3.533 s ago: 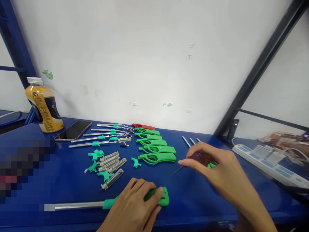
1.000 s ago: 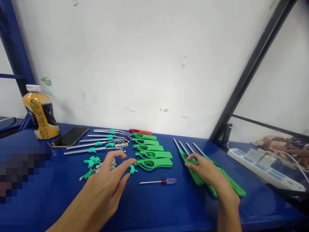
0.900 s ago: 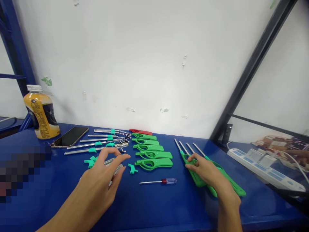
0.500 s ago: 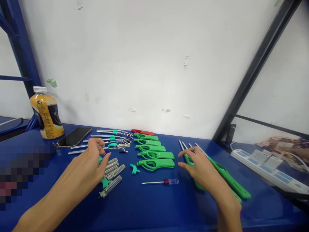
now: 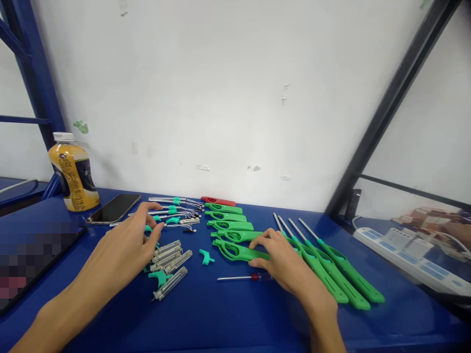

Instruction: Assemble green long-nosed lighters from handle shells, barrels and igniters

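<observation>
My right hand [image 5: 285, 262] pinches the near end of the closest green handle shell [image 5: 235, 251], thumb below and fingers on top. That shell is the front one in a row of green shells [image 5: 230, 225] with a red shell [image 5: 218, 201] at the back. My left hand [image 5: 121, 245] hovers with curved, parted fingers over the long metal rods with teal collars [image 5: 172, 214], touching the nearest rod. A small screwdriver [image 5: 239, 278] with a red collar lies just in front of my right hand.
Several assembled green long-nose lighters [image 5: 331, 267] lie right of my right hand. Short clear tubes [image 5: 171, 255] and teal triggers [image 5: 206, 256] sit by my left hand. A phone [image 5: 114, 208], an orange bottle [image 5: 73, 171] and a white power strip [image 5: 405, 247] line the blue bench [image 5: 228, 314].
My right hand left the assembled lighters and moved left onto the front green shell. My left hand moved left and back from the short tubes to the long rods.
</observation>
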A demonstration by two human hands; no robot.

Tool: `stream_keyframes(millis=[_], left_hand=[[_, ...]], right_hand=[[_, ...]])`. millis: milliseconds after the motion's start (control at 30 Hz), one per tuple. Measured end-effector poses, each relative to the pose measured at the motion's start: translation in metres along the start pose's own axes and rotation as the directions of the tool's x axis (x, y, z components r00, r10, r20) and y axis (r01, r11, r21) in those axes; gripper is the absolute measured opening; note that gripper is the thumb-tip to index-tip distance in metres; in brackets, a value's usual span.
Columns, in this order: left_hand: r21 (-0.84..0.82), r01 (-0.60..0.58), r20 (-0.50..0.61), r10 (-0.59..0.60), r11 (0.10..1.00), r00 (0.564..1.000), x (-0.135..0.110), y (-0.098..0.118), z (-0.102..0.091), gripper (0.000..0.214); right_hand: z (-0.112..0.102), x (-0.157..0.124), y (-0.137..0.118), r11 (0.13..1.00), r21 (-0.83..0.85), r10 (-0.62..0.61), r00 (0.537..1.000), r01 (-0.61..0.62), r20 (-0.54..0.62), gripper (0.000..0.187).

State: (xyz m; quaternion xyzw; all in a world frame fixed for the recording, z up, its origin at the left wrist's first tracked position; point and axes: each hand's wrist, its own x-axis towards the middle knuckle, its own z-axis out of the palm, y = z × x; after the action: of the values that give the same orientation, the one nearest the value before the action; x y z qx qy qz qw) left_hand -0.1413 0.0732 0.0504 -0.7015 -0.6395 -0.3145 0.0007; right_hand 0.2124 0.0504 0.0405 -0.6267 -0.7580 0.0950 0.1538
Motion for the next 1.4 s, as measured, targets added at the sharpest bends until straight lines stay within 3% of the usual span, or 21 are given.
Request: stream_keyframes(millis=[133, 433, 767, 933, 1133, 1267, 1400], left_hand=[[-0.006, 0.000, 0.022, 0.000, 1.000, 1.000, 0.000, 0.002, 0.001, 0.049], [-0.009, 0.006, 0.049, -0.005, 1.000, 0.999, 0.001, 0.002, 0.000, 0.046], [-0.019, -0.009, 0.039, 0.009, 1.000, 0.999, -0.001, 0.008, -0.007, 0.047], [0.014, -0.003, 0.044, 0.003, 1.000, 0.999, 0.000, 0.006, -0.007, 0.046], [0.089, -0.033, 0.103, 0.024, 0.995, 0.994, 0.004, -0.008, -0.008, 0.039], [0.148, -0.054, 0.116, 0.037, 0.988, 0.993, 0.009, -0.024, -0.009, 0.033], [0.180, -0.100, 0.135, 0.076, 0.979, 0.988, 0.014, -0.040, -0.006, 0.024]], right_hand=[[0.000, -0.001, 0.000, 1.000, 0.006, 0.001, 0.999, -0.001, 0.036, 0.031], [-0.001, -0.006, -0.005, 1.000, 0.018, -0.015, 0.994, 0.013, 0.109, 0.018], [-0.012, -0.019, -0.015, 0.997, 0.042, -0.074, 0.991, 0.069, 0.114, 0.020], [-0.022, -0.046, -0.039, 0.982, 0.098, -0.176, 0.970, 0.161, 0.169, 0.020], [-0.017, -0.045, -0.071, 0.999, 0.017, -0.047, 0.946, 0.044, 0.319, 0.023], [-0.016, -0.041, -0.059, 0.997, 0.047, -0.065, 0.955, 0.054, 0.290, 0.024], [-0.019, -0.038, -0.020, 0.998, 0.051, -0.035, 0.990, 0.028, 0.134, 0.023]])
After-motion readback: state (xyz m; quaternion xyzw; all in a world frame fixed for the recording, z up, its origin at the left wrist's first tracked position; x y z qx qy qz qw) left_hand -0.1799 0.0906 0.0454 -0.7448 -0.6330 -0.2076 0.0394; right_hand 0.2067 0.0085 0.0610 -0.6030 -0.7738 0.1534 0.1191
